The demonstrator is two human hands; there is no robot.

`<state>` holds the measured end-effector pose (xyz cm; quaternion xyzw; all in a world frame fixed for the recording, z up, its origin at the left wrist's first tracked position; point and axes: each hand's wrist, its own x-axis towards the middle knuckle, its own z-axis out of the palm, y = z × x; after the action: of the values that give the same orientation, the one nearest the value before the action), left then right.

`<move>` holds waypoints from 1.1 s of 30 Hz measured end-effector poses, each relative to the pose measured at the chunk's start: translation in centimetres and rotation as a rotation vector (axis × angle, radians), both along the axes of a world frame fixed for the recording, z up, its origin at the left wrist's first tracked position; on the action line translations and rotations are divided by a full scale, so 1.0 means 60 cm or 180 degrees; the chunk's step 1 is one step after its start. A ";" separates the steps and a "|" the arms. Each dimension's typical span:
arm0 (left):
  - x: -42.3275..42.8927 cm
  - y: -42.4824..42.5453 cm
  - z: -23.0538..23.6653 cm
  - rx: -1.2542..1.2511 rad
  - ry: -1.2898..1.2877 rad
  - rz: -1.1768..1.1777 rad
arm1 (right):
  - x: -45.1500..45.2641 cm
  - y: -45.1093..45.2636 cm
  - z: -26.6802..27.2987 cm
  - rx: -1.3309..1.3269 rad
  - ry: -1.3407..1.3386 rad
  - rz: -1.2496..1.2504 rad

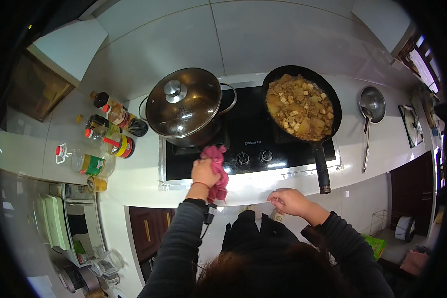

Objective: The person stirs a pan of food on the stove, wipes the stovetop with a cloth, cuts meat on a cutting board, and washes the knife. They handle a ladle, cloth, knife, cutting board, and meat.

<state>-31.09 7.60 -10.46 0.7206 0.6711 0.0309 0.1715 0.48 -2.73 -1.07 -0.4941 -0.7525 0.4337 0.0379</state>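
My left hand (204, 173) grips a pink-red cloth (219, 164) against the front left of a black glass gas cooktop (242, 111). One end of the cloth hangs toward the counter's front edge. Just behind it stands a large two-handled pot (193, 139), covered by a glass lid (186, 104) with a steel knob. My right hand (290, 201) hovers by the counter's front edge, holding nothing, fingers loosely curled. A black frying pan (335, 126) on the right burner is filled with a stew of potato chunks and pale cubes (300, 106). Its handle (320, 167) points toward me.
Several sauce and oil bottles (93, 164) crowd the left counter beside a small yellow-lidded jar (97, 184). Two control knobs (266, 156) sit at the cooktop's front. On the right are a metal bowl (372, 100), a long-handled ladle (366, 145) and a rectangular glass-like lid (410, 126).
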 end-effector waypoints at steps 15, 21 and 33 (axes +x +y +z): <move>-0.007 -0.008 -0.025 0.0633 0.0198 0.0121 | -0.015 -0.002 -0.006 0.0017 0.0191 -0.0022; -0.027 -0.047 0.015 0.0178 -0.0229 -0.0903 | -0.099 0.054 -0.031 0.0384 0.0146 0.0281; -0.088 -0.114 0.044 0.0692 0.0212 -0.0309 | -0.351 0.168 -0.161 0.1360 -0.0693 0.0523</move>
<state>-36.39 0.76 -7.83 0.7672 0.6334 0.0712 0.0712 -20.59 7.34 -10.74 -0.4559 -0.8644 0.2107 0.0248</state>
